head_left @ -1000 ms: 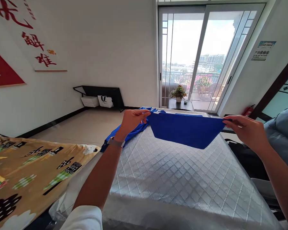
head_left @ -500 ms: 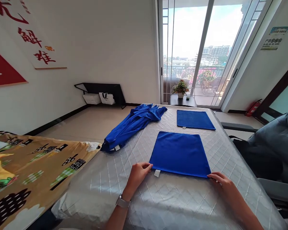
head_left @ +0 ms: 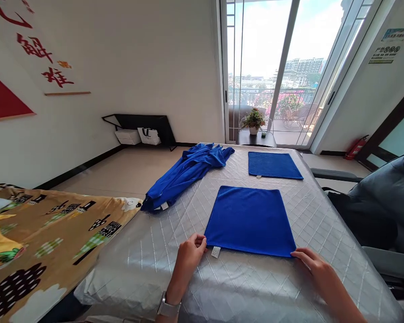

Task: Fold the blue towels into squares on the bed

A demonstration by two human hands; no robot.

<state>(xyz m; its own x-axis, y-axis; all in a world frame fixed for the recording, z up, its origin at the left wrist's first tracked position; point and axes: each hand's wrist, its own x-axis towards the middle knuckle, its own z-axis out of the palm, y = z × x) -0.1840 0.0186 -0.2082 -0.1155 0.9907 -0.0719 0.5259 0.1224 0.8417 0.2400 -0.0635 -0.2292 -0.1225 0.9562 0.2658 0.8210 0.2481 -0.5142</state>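
A flat blue cloth [head_left: 251, 220] lies spread on the silver quilted cover [head_left: 175, 278] in front of me. My left hand [head_left: 191, 253] pinches its near left corner, beside a small white tag [head_left: 216, 252]. At the near right corner, my right hand [head_left: 312, 264] has thumb and fingers closed on the edge. Farther back lies a second flat blue cloth [head_left: 274, 165], apart from the first. A long heap of crumpled blue cloths [head_left: 188, 175] rests to the left on the same cover.
Left of the cover is a brown patterned cloth [head_left: 63, 233]. A dark grey padded chair [head_left: 387, 202] stands close on the right. Beyond the far edge, a potted plant [head_left: 253, 121] sits on a small black table [head_left: 252, 139] before the glass door.
Both hands have drawn the near edge of the blue cloth slightly toward me. Its left corner has shifted outward to the left, so the cloth lies stretched wider. The view has tilted slightly.
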